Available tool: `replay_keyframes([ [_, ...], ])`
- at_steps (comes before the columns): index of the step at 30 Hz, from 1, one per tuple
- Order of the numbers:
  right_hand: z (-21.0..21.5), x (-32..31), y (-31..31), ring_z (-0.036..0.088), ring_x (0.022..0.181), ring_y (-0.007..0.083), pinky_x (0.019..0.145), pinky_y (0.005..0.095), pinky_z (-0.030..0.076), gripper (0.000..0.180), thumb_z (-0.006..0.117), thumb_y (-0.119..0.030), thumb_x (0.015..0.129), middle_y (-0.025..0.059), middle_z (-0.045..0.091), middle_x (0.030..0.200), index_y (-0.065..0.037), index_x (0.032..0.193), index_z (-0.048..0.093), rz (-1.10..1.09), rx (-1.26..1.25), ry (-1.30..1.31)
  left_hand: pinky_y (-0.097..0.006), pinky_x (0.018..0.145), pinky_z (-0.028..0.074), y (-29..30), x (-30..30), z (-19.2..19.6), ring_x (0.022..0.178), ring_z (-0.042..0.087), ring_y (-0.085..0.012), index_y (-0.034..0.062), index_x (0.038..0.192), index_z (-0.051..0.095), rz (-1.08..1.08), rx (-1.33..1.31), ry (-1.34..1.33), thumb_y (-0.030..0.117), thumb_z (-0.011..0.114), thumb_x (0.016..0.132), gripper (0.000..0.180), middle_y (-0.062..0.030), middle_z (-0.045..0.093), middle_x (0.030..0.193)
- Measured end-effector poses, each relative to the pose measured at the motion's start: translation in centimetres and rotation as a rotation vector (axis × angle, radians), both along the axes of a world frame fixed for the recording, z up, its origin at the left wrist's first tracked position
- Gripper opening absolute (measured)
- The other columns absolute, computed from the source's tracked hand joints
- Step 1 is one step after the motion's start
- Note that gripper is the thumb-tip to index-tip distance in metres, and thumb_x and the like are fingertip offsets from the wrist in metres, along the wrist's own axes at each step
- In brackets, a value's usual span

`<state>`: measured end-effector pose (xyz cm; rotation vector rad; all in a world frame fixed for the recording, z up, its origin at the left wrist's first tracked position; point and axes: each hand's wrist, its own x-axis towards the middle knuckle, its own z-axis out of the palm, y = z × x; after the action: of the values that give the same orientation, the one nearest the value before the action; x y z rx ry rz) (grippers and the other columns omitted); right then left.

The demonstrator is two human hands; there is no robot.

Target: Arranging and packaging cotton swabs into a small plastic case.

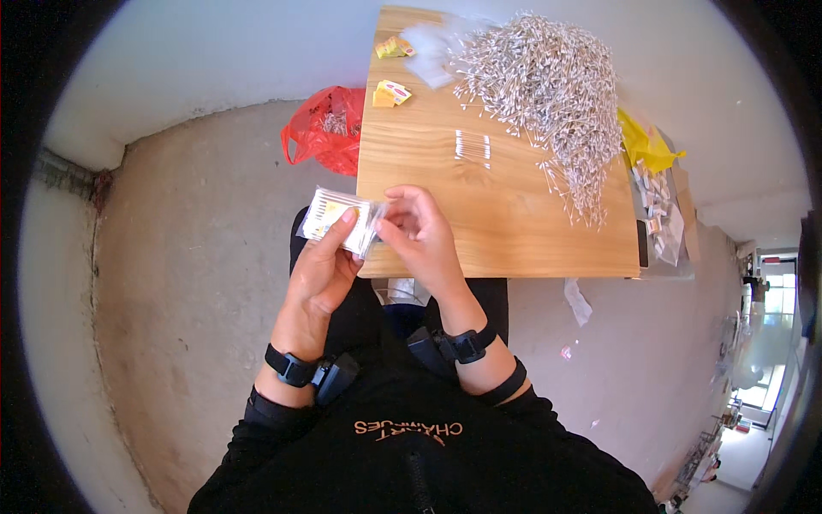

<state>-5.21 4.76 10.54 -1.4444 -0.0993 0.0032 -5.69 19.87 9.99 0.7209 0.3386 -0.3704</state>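
My left hand holds a small clear plastic packet filled with cotton swabs and a yellow label, just off the near left corner of the wooden table. My right hand pinches the packet's right edge with thumb and fingers. A big heap of loose cotton swabs lies on the far right of the table. A small row of swabs lies apart in the middle.
Yellow label cards and a second stack of cards lie at the table's far left, beside clear bags. A red plastic bag sits on the concrete floor to the left. Yellow and clear bags hang off the right edge.
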Motion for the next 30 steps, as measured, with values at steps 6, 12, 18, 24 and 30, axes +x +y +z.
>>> replay_keyframes([
  [6, 0.0, 0.8, -1.1, 0.062, 0.078, 0.0110, 0.070, 0.0257, 0.051, 0.028, 0.066, -0.006, 0.086, 0.0076, 0.062, 0.086, 0.003, 0.109, 0.052, 0.164, 0.102, 0.303, -0.022, 0.065, 0.047, -0.6, -0.1, -0.3, 0.084, 0.062, -0.0082, 0.0094, 0.112, 0.060, 0.032, 0.006, 0.035, 0.020, 0.063, 0.092, 0.023, 0.0001, 0.067, 0.099],
  [12, -0.4, 0.0, -0.2, 0.064, 0.074, 0.0132, 0.067, 0.0245, 0.051, 0.032, 0.065, -0.009, 0.087, 0.0076, 0.063, 0.083, 0.005, 0.112, 0.050, 0.105, 0.144, 0.241, -0.022, 0.064, 0.046, -1.4, 0.8, -0.8, 0.080, 0.061, -0.0077, 0.0094, 0.111, 0.059, 0.118, 0.009, -0.011, 0.020, 0.063, 0.092, 0.022, 0.0002, 0.066, 0.097],
  [18, -0.5, 0.1, -0.7, 0.064, 0.076, 0.0135, 0.068, 0.0230, 0.048, 0.032, 0.060, -0.012, 0.091, 0.0072, 0.062, 0.086, 0.001, 0.118, 0.050, 0.168, 0.011, 0.251, -0.030, 0.065, 0.051, -0.8, 1.4, -2.5, 0.083, 0.063, -0.0139, 0.0067, 0.112, 0.057, 0.052, 0.007, -0.056, 0.022, 0.059, 0.094, 0.024, -0.0037, 0.066, 0.098],
  [24, -0.5, -0.5, 0.6, 0.062, 0.084, 0.0112, 0.067, 0.0233, 0.048, 0.029, 0.060, -0.014, 0.092, 0.0054, 0.061, 0.088, -0.002, 0.117, 0.052, -0.021, 0.076, 0.102, -0.031, 0.073, 0.051, -1.6, 1.9, -1.1, 0.088, 0.063, -0.0145, 0.0064, 0.113, 0.057, 0.189, 0.026, -0.062, 0.020, 0.062, 0.092, 0.025, -0.0054, 0.066, 0.102],
  [30, -1.5, -0.4, 1.2, 0.058, 0.090, 0.0096, 0.072, 0.0229, 0.048, 0.026, 0.068, -0.007, 0.086, 0.0048, 0.061, 0.095, -0.001, 0.109, 0.056, -0.149, -0.052, -0.060, -0.029, 0.078, 0.046, -2.8, 1.2, -0.2, 0.089, 0.061, -0.0118, 0.0086, 0.115, 0.059, 0.165, 0.034, -0.079, 0.017, 0.067, 0.088, 0.029, -0.0016, 0.066, 0.101],
])
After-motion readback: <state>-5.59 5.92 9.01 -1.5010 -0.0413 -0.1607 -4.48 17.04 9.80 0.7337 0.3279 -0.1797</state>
